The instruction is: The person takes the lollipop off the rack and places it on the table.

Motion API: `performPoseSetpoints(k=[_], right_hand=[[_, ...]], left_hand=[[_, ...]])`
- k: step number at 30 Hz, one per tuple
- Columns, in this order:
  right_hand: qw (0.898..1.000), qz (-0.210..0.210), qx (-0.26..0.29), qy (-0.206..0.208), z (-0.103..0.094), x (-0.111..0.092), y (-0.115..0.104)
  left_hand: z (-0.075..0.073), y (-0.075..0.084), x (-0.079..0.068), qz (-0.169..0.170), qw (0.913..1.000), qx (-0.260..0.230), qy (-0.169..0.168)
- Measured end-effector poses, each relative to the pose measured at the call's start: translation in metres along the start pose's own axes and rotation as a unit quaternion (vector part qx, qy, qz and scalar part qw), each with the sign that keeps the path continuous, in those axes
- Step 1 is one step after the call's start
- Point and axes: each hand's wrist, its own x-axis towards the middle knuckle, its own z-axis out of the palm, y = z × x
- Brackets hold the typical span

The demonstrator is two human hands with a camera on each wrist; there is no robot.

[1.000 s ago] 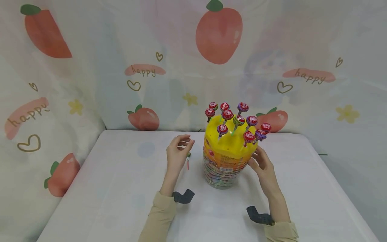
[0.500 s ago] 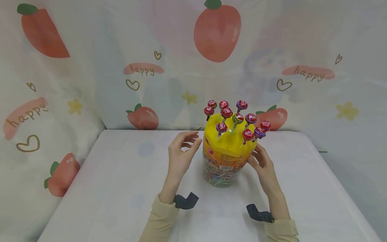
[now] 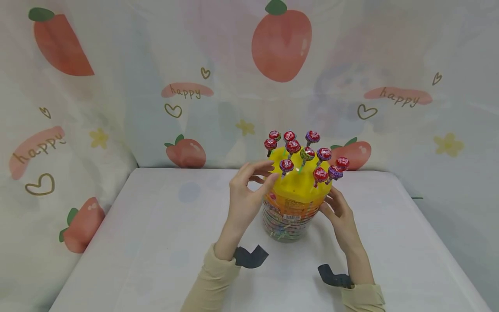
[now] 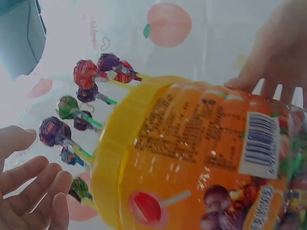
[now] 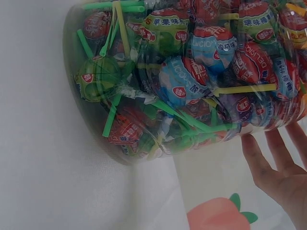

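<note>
While the person's left grip (image 3: 247, 195) hovers by the near-left edge of the yellow lid (image 3: 296, 190), fingers loosely spread and nothing visible between them, the right grip (image 3: 343, 216) rests against the jar's side, its fingers spread too and not wrapped round it. The jar (image 3: 290, 212) stands upright on the white surface (image 3: 156, 242), between both hands. The step in hand looks like steadying it on the right and reaching for the lollipops (image 3: 293, 147) on the left. The next move probably calls for thumb and forefinger to close on one head or stick without knocking its neighbours, the jar being braced meanwhile.

Counted: two hands, one jar, one lid, and eleven lollipops standing in the lid in the head view. One barcode label (image 4: 260, 143) shows in the left wrist view. More wrapped lollipops are packed inside the jar, too crowded to count.
</note>
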Motion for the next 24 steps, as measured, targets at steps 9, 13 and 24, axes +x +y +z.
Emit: performPoseSetpoints(k=[9, 13, 24], right_hand=[[1.000, 0.002, -0.002, 0.000, 0.000, -0.001, -0.001], [1.000, 0.001, 0.000, 0.000, 0.000, 0.000, -0.001], [1.000, -0.002, 0.004, -0.002, 0.000, 0.000, 0.001]], left_hand=[[0.006, 0.010, 0.008, 0.005, 0.9996, 0.002, -0.028], [0.008, 0.012, 0.009, 0.003, 0.9994, 0.008, -0.034], [0.012, 0.010, 0.010, 0.019, 0.9992, 0.019, -0.031]])
